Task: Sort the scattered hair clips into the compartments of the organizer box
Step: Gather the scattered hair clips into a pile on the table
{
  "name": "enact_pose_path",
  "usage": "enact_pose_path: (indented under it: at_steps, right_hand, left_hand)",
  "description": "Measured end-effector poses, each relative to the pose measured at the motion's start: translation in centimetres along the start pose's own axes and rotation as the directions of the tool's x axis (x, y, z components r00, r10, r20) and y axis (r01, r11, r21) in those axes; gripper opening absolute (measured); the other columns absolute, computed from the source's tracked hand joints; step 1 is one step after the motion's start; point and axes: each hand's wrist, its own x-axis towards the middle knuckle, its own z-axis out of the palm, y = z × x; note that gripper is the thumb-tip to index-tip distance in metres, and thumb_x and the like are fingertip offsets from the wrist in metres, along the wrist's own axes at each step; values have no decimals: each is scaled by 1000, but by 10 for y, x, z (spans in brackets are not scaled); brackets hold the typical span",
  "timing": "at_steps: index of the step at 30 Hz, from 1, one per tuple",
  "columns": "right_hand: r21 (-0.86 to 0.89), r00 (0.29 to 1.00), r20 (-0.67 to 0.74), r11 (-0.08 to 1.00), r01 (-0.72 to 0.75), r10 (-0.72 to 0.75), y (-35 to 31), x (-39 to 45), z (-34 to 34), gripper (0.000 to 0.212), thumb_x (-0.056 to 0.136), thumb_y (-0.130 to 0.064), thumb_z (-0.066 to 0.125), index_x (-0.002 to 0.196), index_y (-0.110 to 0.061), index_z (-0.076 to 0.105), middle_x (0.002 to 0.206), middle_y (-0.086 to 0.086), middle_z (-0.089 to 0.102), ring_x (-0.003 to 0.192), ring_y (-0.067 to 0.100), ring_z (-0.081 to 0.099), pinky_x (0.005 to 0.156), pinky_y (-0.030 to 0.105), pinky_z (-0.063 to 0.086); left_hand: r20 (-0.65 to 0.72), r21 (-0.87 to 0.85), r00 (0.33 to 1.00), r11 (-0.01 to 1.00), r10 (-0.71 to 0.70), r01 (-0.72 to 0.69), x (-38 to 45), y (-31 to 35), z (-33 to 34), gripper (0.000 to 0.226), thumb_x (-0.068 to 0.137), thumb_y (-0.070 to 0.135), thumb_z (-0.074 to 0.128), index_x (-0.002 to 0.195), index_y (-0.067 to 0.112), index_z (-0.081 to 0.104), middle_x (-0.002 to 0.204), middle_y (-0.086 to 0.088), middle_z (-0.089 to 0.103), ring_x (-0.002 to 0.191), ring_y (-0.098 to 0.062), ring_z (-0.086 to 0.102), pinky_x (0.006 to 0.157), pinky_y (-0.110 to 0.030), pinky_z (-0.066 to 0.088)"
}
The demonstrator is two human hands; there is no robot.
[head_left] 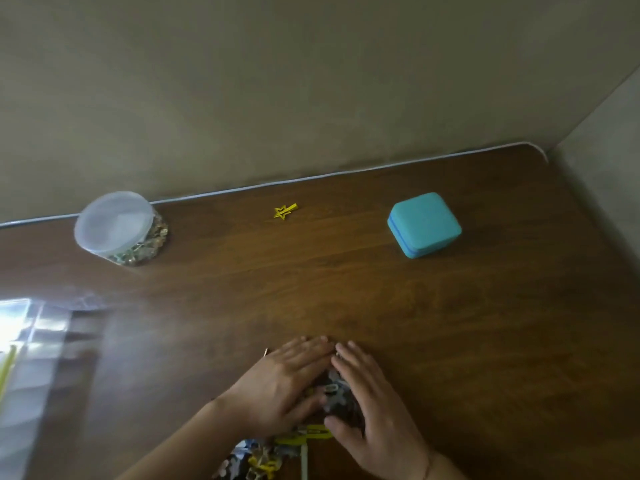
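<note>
A heap of hair clips point(330, 393), grey and yellow, lies at the table's near edge. My left hand point(280, 382) and my right hand point(370, 407) lie flat on either side of it, fingers together, cupping the heap between them. More clips point(256, 460) spill out below the hands. A single yellow star clip point(284, 212) lies far off near the back edge. The clear organizer box point(31, 344) shows blurred at the left edge, with a yellow clip in it.
A clear round tub point(117, 226) with a white lid, holding small items, stands at the back left. A closed teal box point(424, 225) sits at the back right. The brown wooden table point(450, 341) meets a wall behind and to the right.
</note>
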Motion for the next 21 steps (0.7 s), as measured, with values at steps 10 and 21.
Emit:
enact_pose_path:
  at_steps: [10, 21]
  right_hand:
    - [-82, 943, 332, 997, 4, 24, -31, -11, 12, 64, 92, -67, 26, 141, -45, -8, 150, -32, -17, 139, -11, -21, 116, 17, -7]
    - [-281, 995, 95, 960, 8, 20, -14, 122, -43, 67, 91, -67, 32, 149, -43, 11, 158, -26, -8, 144, -4, -14, 117, 30, 9]
  left_hand:
    - [-73, -19, 995, 997, 69, -70, -44, 5, 0, 48, 101, 45, 49, 138, 15, 56, 147, -2, 51, 142, -13, 38, 113, -35, 35]
    - [-319, -150, 854, 912, -411, 383, 26, -77, -67, 57, 100, 49, 42, 149, 21, 40, 159, 4, 31, 150, -12, 16, 122, -33, 13]
